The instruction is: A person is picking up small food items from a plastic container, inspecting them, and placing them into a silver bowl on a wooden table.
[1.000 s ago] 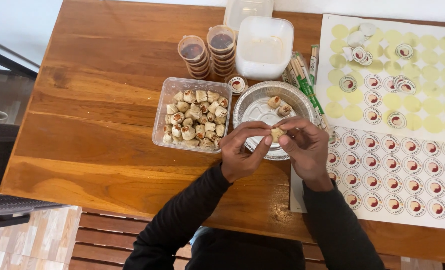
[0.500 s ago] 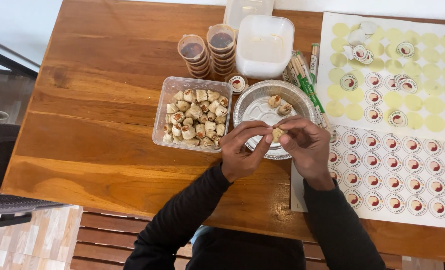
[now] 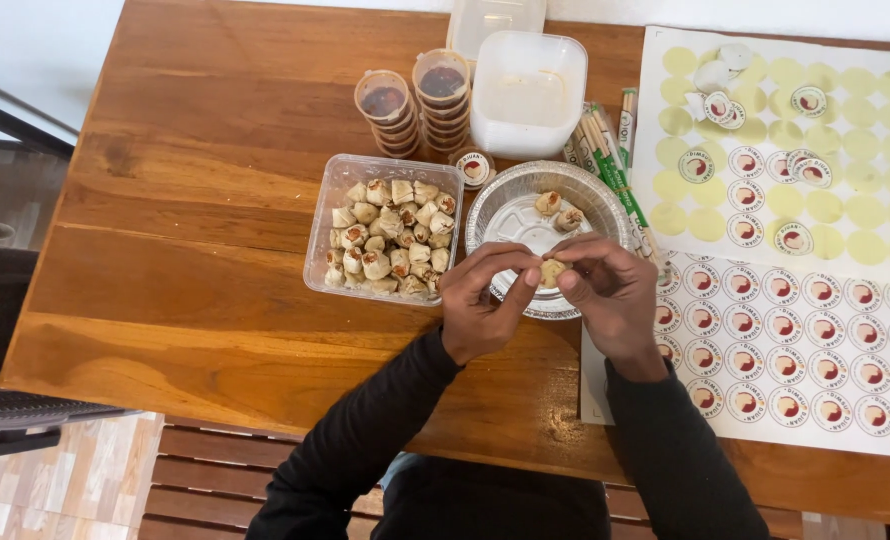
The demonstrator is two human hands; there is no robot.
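Both my hands meet over the near rim of a round foil tray (image 3: 605, 205) and pinch one small dumpling (image 3: 551, 271) between their fingertips. My left hand (image 3: 482, 303) holds it from the left, my right hand (image 3: 610, 297) from the right. Two more dumplings (image 3: 557, 210) lie at the far side of the foil tray. Just left of the tray stands a clear plastic tub (image 3: 333, 200) with several dumplings (image 3: 393, 238) piled in it.
Behind the tray are two stacks of small sauce cups (image 3: 415, 100), a white lidded container (image 3: 527, 92) and wrapped chopsticks (image 3: 610, 165). Sheets of round stickers (image 3: 795, 300) cover the table's right side. A wooden table (image 3: 185, 200) and bench slats (image 3: 215, 480) lie below.
Both hands stay over the foil tray's near rim; the fingers have shifted slightly around the dumpling. Nothing else has moved.
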